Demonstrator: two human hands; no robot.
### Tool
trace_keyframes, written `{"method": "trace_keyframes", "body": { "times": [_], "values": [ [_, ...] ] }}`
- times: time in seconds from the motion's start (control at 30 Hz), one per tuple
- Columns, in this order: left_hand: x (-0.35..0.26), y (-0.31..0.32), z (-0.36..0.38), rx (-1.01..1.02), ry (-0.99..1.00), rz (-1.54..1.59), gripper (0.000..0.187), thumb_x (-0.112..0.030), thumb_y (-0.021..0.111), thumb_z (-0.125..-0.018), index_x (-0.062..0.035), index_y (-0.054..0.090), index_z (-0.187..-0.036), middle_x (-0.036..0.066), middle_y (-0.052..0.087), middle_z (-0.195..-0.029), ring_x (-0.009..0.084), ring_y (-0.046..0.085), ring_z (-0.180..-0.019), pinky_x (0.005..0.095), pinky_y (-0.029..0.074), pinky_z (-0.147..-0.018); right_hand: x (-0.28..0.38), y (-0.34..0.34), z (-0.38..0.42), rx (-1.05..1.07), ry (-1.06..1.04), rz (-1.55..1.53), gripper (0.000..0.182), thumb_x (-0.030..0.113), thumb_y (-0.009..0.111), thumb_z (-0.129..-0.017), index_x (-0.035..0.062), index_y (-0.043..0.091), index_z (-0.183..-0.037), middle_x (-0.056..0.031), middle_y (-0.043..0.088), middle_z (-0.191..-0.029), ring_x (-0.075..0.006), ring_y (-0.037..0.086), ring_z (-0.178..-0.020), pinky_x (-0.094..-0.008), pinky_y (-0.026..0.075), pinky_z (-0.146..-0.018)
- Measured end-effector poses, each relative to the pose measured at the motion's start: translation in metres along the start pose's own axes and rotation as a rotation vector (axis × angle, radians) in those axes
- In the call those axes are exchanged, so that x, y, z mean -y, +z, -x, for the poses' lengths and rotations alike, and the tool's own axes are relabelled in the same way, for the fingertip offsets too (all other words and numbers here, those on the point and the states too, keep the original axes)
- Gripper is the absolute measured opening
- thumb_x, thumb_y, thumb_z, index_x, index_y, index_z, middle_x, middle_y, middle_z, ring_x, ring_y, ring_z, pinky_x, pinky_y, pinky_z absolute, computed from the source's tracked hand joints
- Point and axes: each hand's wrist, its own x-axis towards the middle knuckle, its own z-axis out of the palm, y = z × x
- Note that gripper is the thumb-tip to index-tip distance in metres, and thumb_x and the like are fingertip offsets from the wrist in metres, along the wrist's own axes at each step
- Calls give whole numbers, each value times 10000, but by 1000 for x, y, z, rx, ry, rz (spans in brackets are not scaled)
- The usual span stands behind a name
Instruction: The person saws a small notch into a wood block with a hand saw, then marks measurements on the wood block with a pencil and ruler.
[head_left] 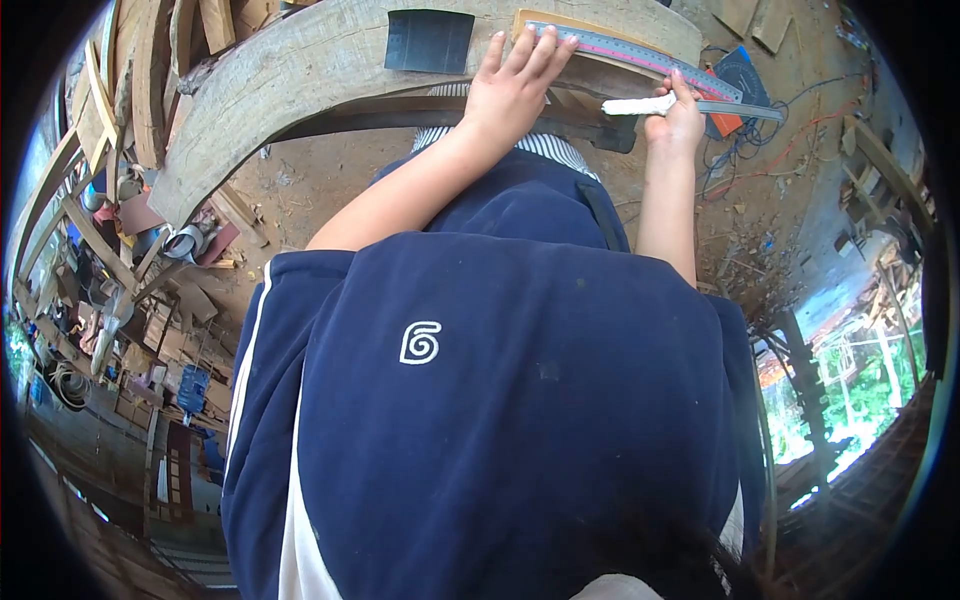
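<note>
Ruler (640, 56) is pressed by open, spread left hand (507, 92), likely for steadiness, while white-handled blade (638, 105) is gripped by curled right hand (676, 122).

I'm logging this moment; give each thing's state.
White-handled tool: held, metal end exposed
Right hand: closed on the tool
Left hand: open, palm down
Ruler: flat, partly under left hand
Black sheet: lying flat
Curved board: partly covered
Cords: tangled on floor
</note>
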Motion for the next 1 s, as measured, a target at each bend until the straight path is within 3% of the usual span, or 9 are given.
{"method": "trace_keyframes", "body": {
  "times": [0.13, 0.3, 0.33, 0.47, 0.53, 0.57, 0.63, 1.0],
  "values": [
    [-3, 5, -3, 8, -1, 8, 825, -255, 701, -780, -299, 372, -1535, -11, 438, -1491, 183, 413, -1372, 491, 303, -1138, -2, -5, -9, 23, -19, -27, 384, -99, 686, -862, 168, 409, -858, -61, 642, -854, -186, 659, -760, -302, 503, -633],
    [-4, 22, -1, -130, -42, 17, 892, -229, 708, -723, -326, 362, -1539, -6, 429, -1444, 217, 391, -1370, 466, 304, -1140, -2, -7, -12, 52, 24, -116, 376, -105, 675, -867, 174, 423, -844, -59, 639, -852, -185, 653, -782, -307, 511, -627],
    [-5, 23, 0, -95, -34, 62, 868, -218, 649, -801, -297, 268, -1577, 4, 406, -1423, 261, 373, -1360, 529, 291, -1143, -2, -7, -12, 75, 44, -149, 375, -105, 671, -870, 176, 425, -841, -59, 638, -853, -185, 651, -786, -311, 515, -624],
    [-7, 16, -5, -66, -21, 36, 871, -239, 658, -790, -299, 277, -1571, -2, 385, -1439, 247, 369, -1355, 506, 299, -1113, -2, -9, -14, 73, 60, -157, 365, -108, 657, -876, 182, 442, -824, -56, 635, -857, -183, 643, -786, -317, 521, -618],
    [-3, 2, -13, -57, 19, 154, 741, -214, 686, -765, -126, 448, -1461, 146, 501, -1383, 336, 428, -1371, 472, 370, -1105, -2, -9, -12, 82, 83, -222, 356, -105, 649, -881, 184, 462, -790, -51, 635, -863, -181, 635, -790, -312, 519, -617],
    [-5, 5, -12, -54, 21, 155, 741, -214, 686, -765, -126, 448, -1461, 146, 501, -1383, 336, 428, -1371, 472, 370, -1105, -2, -9, -12, 79, 84, -223, 356, -105, 649, -881, 184, 462, -790, -51, 635, -863, -181, 635, -790, -312, 519, -617],
    [-7, 9, -10, 5, 4, 147, 812, -211, 617, -776, -157, 353, -1541, 96, 370, -1474, 331, 268, -1464, 508, 241, -1174, -2, -10, -13, 90, 115, -249, 360, -102, 645, -883, 190, 475, -759, -45, 635, -868, -175, 627, -791, -310, 519, -620],
    [-10, 14, -8, -20, 10, 140, 811, -251, 645, -781, -198, 363, -1540, 68, 388, -1472, 263, 290, -1450, 525, 203, -1169, 1, -13, -16, 96, 113, -251, 358, -93, 648, -885, 200, 489, -755, -30, 629, -835, -168, 626, -781, -316, 527, -634]
  ]
}}
